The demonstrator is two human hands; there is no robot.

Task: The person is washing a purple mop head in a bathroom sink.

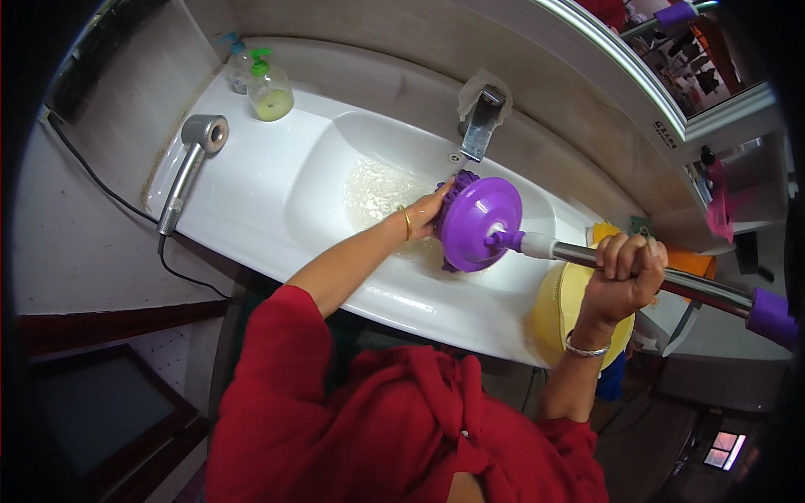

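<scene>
Over sink basin (319,180): right grip (625,272) clamped on mop handle (696,287); left grip (429,214) closed on purple mop head (478,225) w/ fingers.

mop head (480,222) in sink (335,159) below faucet (480,121) | hair dryer (193,163), soap bottle (270,88) on counter, left

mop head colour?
Purple: the round mop head over the sink, left hand on it. Head view, the only one.

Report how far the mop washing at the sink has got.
Done: the sink basin already holds sudsy water. In hand: the left hand works the purple mop head over the basin, and the right hand grips the metal handle. Left: the head remains at the sink; its cleanliness can't be judged.
</scene>
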